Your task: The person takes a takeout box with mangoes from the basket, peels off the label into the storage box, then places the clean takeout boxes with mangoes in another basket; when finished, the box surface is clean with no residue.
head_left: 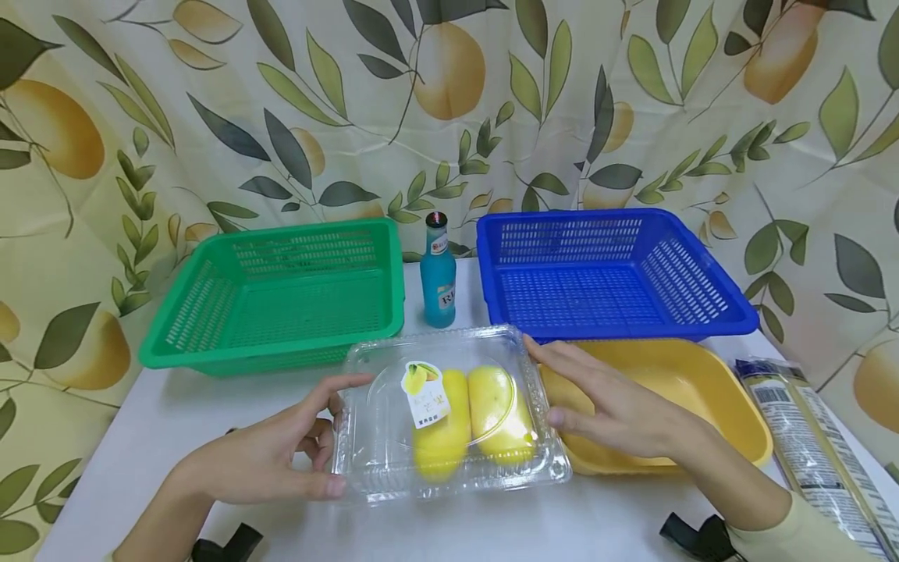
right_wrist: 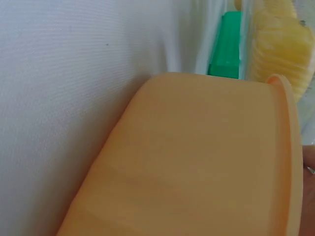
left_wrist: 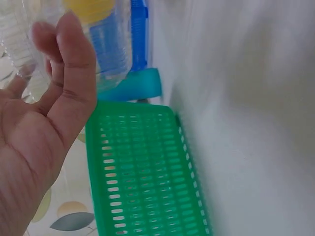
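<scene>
A clear plastic box with yellow mangoes inside and a white label on its lid is held tilted above the white table. My left hand grips its left side, thumb at the front corner and index finger near the top edge. On the right side, my right hand holds the edge, index finger at the far corner and thumb lower down. In the left wrist view, bent fingers of the left hand lie against the clear wall. The right wrist view shows the mangoes through the plastic.
A green basket stands at the back left, a blue basket at the back right. Between them stands a blue bottle. A yellow tray is partly behind the right hand, with a printed packet on its right.
</scene>
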Motion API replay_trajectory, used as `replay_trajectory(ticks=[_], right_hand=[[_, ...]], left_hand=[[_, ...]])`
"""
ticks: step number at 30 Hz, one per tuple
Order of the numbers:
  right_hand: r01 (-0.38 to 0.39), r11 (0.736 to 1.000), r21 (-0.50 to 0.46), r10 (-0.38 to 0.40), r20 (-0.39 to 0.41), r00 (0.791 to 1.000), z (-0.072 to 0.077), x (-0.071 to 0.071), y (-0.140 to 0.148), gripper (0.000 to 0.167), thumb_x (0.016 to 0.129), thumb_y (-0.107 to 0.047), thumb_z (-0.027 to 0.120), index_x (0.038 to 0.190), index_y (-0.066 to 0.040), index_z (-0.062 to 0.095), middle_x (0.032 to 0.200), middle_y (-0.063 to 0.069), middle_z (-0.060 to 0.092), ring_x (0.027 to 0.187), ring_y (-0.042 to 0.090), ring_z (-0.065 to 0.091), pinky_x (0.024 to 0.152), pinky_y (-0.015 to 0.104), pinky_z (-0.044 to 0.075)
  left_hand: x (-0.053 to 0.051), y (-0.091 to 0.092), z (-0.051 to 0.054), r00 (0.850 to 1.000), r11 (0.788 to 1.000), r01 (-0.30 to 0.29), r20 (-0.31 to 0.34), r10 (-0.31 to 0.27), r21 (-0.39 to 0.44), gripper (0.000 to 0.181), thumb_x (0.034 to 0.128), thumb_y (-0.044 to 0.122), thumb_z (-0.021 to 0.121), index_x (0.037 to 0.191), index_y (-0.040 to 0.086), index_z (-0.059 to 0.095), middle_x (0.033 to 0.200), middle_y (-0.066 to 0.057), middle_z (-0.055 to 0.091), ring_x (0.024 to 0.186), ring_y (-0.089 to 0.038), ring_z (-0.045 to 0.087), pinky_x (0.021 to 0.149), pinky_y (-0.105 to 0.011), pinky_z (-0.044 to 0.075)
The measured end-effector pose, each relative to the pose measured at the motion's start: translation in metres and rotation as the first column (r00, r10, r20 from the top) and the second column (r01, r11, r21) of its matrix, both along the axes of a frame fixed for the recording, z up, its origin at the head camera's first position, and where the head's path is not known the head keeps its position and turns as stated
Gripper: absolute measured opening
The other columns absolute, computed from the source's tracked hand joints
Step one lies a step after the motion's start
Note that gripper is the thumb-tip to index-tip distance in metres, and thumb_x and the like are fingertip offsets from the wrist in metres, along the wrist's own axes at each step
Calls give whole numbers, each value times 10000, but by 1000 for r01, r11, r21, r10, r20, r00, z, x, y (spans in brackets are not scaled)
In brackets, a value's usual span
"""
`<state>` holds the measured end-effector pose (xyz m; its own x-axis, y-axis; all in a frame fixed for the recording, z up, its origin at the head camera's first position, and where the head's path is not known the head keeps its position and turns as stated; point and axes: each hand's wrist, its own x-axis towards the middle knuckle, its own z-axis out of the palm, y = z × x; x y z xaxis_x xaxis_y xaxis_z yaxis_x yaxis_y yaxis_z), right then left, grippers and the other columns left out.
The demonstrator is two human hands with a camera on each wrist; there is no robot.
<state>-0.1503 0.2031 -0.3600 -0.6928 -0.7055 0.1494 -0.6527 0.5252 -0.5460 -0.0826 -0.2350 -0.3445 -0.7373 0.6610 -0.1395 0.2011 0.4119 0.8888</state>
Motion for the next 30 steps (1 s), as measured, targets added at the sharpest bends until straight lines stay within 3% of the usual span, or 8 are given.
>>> replay_trajectory(ticks=[6, 10, 13, 17, 23, 30], right_hand=[[11, 1000, 18, -11, -9, 1000, -2, -1, 0, 761, 996, -291, 653, 1643, -247, 255, 1562, -25, 440, 1398, 206, 424, 1086, 603, 446], [23, 999, 40, -23, 2, 1000, -2, -1, -1, 761, 989, -340, 665, 1637, -254, 276, 1548, -8, 453, 1400, 233, 426, 1087, 610, 439], [31, 998, 49, -30, -12, 999, -1, 0, -1, 761, 984, -349, 673, 1634, -252, 289, 1540, -7, 465, 1393, 235, 438, 1079, 601, 453], [39, 998, 52, -38, -29, 999, 0, 2, 1, 723, 981, -341, 679, 1615, -237, 346, 1537, -14, 481, 1392, 231, 450, 1071, 590, 466], [67, 994, 83, -69, 18, 997, -1, 6, 3, 609, 1013, -389, 633, 1564, -213, 444, 1511, -3, 518, 1390, 275, 473, 1058, 614, 469], [118, 985, 124, -124, 39, 992, -2, 11, -1, 590, 1048, -440, 557, 1565, -178, 444, 1612, 93, 421, 1492, 398, 362, 1121, 678, 357]], left_hand=[[1, 3, -7, 1000, 1000, -15, -9, 15, -9, 1016, 861, 248, 854, 1592, 362, 158, 1024, -120, 458, 793, -174, 584, 709, -305, 549], [2, 2, -12, 999, 999, 39, 16, -39, 32, 1001, 873, 281, 843, 1594, 347, 151, 968, -101, 450, 834, -173, 553, 699, -314, 544], [2, 1, -16, 997, 994, 80, 18, -81, 72, 979, 886, 288, 830, 1594, 321, 154, 1021, -130, 453, 857, -181, 536, 709, -317, 557], [2, 3, -19, 996, 993, 94, -13, -93, 71, 953, 884, 256, 834, 1582, 308, 187, 1019, -124, 462, 825, -155, 541, 703, -303, 557], [0, 4, -25, 992, 988, 127, -19, -126, 84, 906, 896, 239, 822, 1570, 268, 217, 968, -68, 436, 803, -150, 503, 715, -280, 555], [0, 8, -28, 995, 995, 101, -29, -100, 25, 797, 921, 316, 792, 1524, 304, 271, 876, 8, 435, 792, -111, 503, 698, -277, 536]])
